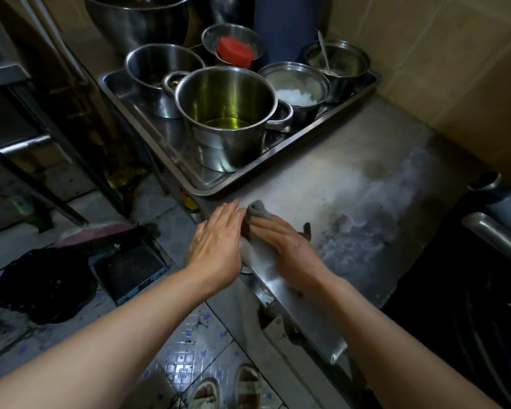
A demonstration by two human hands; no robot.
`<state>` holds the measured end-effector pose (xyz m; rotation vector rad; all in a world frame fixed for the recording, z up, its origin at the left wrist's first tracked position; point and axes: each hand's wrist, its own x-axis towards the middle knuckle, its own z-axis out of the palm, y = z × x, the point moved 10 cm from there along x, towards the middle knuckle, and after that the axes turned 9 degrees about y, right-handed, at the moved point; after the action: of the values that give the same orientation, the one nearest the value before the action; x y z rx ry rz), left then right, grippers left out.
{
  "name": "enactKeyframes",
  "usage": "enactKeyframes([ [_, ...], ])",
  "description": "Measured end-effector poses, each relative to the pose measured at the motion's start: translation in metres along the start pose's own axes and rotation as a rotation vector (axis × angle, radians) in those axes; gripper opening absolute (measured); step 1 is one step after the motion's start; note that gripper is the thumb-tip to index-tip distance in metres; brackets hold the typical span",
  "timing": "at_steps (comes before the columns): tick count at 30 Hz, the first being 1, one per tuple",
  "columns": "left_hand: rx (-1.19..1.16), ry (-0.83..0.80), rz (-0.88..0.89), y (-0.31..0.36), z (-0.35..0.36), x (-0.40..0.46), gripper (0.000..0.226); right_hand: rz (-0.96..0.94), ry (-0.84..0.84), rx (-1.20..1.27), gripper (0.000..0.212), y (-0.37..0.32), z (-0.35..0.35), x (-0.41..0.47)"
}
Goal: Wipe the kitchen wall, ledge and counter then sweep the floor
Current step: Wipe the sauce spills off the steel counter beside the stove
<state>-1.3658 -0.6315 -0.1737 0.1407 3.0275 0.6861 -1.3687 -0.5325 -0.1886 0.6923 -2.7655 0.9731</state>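
A stained steel counter (351,202) fills the middle and right of the head view. A grey cloth (255,212) lies at its front left edge. My right hand (289,249) lies flat on the cloth, fingers straight, pressing it onto the steel. My left hand (219,243) hovers just off the counter's edge beside the cloth, fingers straight and together, its fingertips at the cloth's bunched end. A beige tiled wall (443,63) rises behind the counter.
A steel tray (148,134) at the counter's far end holds several pots, one with yellow oil (227,122), and a red-lidded jar (235,51). On the tiled floor (189,338) lie a dark rag (45,284), a pink broom head (98,231) and a drain grate (130,270). A dark appliance (484,261) stands right.
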Motion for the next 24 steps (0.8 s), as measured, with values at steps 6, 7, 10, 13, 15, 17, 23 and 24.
enactKeyframes([
  [6,0.014,-0.059,0.041,0.027,0.02,-0.001,0.073,0.389,0.165,-0.221,0.069,0.11,-0.064,-0.021],
  [7,0.014,-0.06,0.046,0.03,0.023,-0.002,0.073,0.393,0.185,-0.217,0.067,0.107,-0.064,-0.023],
  [10,0.0,-0.073,0.058,0.04,0.028,-0.005,0.073,0.35,0.187,-0.139,0.058,0.074,-0.046,-0.035],
  [13,-0.014,-0.063,0.07,0.05,0.025,-0.009,0.072,0.202,0.129,-0.07,0.059,0.029,-0.024,-0.055],
  [15,-0.018,-0.055,0.078,0.052,0.025,-0.013,0.071,0.144,0.072,-0.05,0.065,0.018,-0.022,-0.066],
  [17,-0.019,-0.07,0.091,0.054,0.029,-0.019,0.072,0.173,0.055,-0.07,0.065,0.027,-0.035,-0.072],
  [23,-0.012,-0.13,0.136,0.057,0.04,-0.041,0.07,0.483,0.203,-0.169,0.058,0.069,-0.067,-0.095],
  [24,-0.013,-0.132,0.136,0.057,0.041,-0.042,0.069,0.482,0.206,-0.149,0.057,0.059,-0.06,-0.098],
])
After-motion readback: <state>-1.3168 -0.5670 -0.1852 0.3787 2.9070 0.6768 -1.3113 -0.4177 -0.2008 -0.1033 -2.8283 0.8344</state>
